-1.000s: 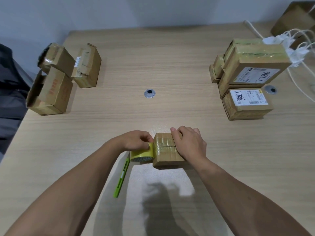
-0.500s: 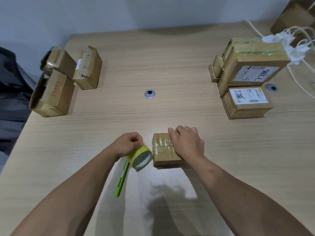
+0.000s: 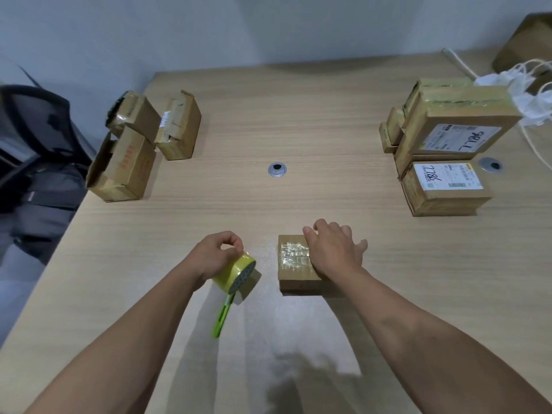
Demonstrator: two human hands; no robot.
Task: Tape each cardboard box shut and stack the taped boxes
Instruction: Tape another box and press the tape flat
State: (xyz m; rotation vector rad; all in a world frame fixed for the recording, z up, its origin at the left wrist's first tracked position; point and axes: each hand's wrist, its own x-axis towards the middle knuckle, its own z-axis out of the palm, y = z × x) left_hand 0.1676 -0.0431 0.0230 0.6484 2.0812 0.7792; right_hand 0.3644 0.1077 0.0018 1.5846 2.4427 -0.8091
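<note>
Grey and dark, a chair (image 3: 35, 162) stood off the left edge of the pale wooden table (image 3: 268, 100). Three open boxes (image 3: 125, 165) sat close together on the table's left side. The near one had red print on its side, too small to read, and another had a white sticker that could not be read either. Near the front, the left hand (image 3: 215, 255) had its fingers curled round a roll of yellow tape (image 3: 236, 271) and held it tipped over. Just below the roll lay a green stick (image 3: 222, 316), flat on the table. Farther back, in the middle of the table, was a round metal ring (image 3: 277, 169). The small box (image 3: 295, 264) lay flat to the right of the tape roll, with a strip of bare table between them. Shiny clear tape ran across its top. The right hand (image 3: 334, 252) rested on the right half of this box, fingers loose and spread, reaching to the far edge. Well off to the right stood a stack of taped boxes (image 3: 445, 198). The top box (image 3: 457, 121) leaned a bit and had a white label with big black marks that looked like "98LL". The bottom box had a label with hand-drawn numbers that seemed to start with "77", but the rest was hard to tell. Beside the stack was another metal ring (image 3: 490, 166). White cords (image 3: 531, 94) lay at the far right, and a big brown box (image 3: 525, 40) sat in the corner.
</note>
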